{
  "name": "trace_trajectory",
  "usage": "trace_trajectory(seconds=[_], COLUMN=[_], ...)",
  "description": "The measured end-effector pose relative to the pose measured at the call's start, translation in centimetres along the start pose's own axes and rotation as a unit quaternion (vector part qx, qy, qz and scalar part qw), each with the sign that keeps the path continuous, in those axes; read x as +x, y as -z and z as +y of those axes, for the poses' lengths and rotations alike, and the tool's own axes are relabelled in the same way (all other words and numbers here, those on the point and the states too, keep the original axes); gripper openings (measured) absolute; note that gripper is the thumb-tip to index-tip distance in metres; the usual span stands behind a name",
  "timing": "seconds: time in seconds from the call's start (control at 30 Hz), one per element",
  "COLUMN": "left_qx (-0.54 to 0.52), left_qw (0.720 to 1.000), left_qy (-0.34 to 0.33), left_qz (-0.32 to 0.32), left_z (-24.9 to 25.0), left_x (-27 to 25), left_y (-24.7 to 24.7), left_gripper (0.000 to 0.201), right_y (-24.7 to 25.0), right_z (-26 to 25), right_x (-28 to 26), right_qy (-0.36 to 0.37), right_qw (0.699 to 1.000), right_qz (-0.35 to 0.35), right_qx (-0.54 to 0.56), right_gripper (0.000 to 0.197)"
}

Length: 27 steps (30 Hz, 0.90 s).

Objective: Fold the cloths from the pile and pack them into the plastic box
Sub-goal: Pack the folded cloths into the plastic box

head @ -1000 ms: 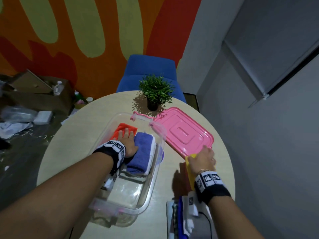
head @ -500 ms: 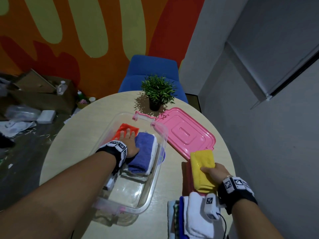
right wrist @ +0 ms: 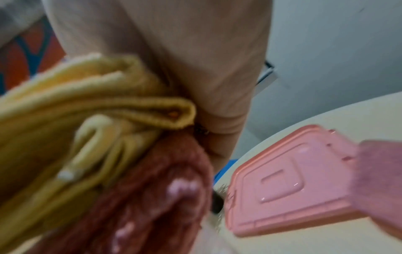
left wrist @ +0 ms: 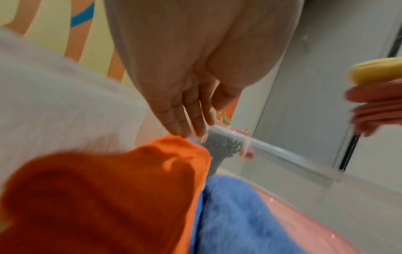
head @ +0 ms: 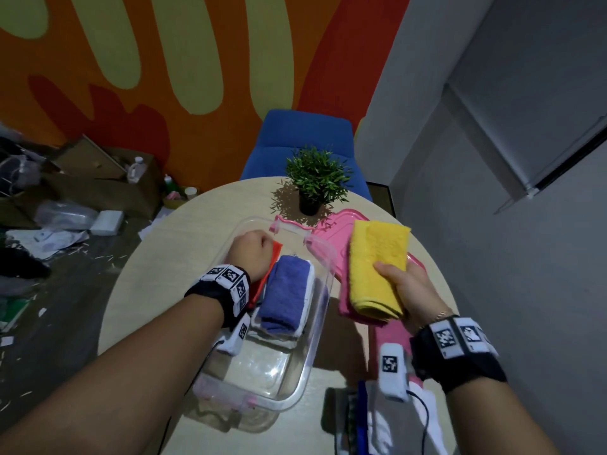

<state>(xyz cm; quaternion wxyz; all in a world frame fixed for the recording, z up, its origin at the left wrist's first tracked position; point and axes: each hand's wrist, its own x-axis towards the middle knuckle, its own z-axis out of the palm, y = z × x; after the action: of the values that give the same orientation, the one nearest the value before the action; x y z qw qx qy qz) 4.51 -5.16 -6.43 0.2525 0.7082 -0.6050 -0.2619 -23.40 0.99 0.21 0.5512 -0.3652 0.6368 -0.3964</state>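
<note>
Right hand (head: 414, 292) gripping folded yellow cloth (head: 377, 267) stacked on pink cloth (head: 348, 302), held just right of clear plastic box (head: 297, 372) on desk (head: 157, 274) — left hand (head: 251, 254) inside box, straight fingers (left wrist: 185, 118) touching orange cloth (left wrist: 104, 197) beside blue cloth (head: 285, 295).

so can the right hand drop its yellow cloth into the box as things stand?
Probably yes. The right hand holds the yellow cloth beside the lidless plastic box, whose near half is bare; the left hand is at the far end.
</note>
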Motion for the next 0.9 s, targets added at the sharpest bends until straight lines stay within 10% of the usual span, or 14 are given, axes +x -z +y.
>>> trace_trajectory(seconds=[0.1,0.17,0.27,0.43,0.63,0.77,0.9], left_qx=[-0.206,-0.346,-0.391,-0.098,0.157,0.295,0.341], left_qw=[0.971,0.896,0.872,0.971,0.975,0.945,0.907], left_qy=[0.022,0.064,0.023,0.013,0.046,-0.141,-0.123], left_qz=[-0.123,-0.271,-0.294,-0.220,-0.148,-0.006,-0.215], left_z=[3.2,4.6,2.8,-1.5,0.1,3.0,1.1], left_x=[-1.9,-3.4,-3.3,-0.3,-0.6,-1.3,-1.3], left_y=[1.1,0.8,-1.2,-4.2,-6.2,-5.4,-6.9], left_gripper=[0.038,0.039,0.027,0.056,0.057,0.051,0.069], right_y=[-5.6,-8.5,-10.3,-8.6,-4.7,-1.3,2.0], right_z=[-0.6,0.2,1.6,1.5,2.3,3.8,5.0], right_x=[0.0,0.3,1.5,1.8,0.9,1.1,1.3], right_qy=[-0.007,-0.006,0.012,0.058,0.114,0.087,0.033], right_qw=[0.999,0.997,0.992,0.968,0.949,0.951,0.953], right_qz=[-0.048,-0.050,-0.042,0.040,0.080,0.097,0.113], right_qx=[-0.021,-0.063,-0.121,-0.240,-0.284,-0.281,-0.280], right_gripper=[0.013,0.007,0.020,0.049,0.033,0.021,0.016])
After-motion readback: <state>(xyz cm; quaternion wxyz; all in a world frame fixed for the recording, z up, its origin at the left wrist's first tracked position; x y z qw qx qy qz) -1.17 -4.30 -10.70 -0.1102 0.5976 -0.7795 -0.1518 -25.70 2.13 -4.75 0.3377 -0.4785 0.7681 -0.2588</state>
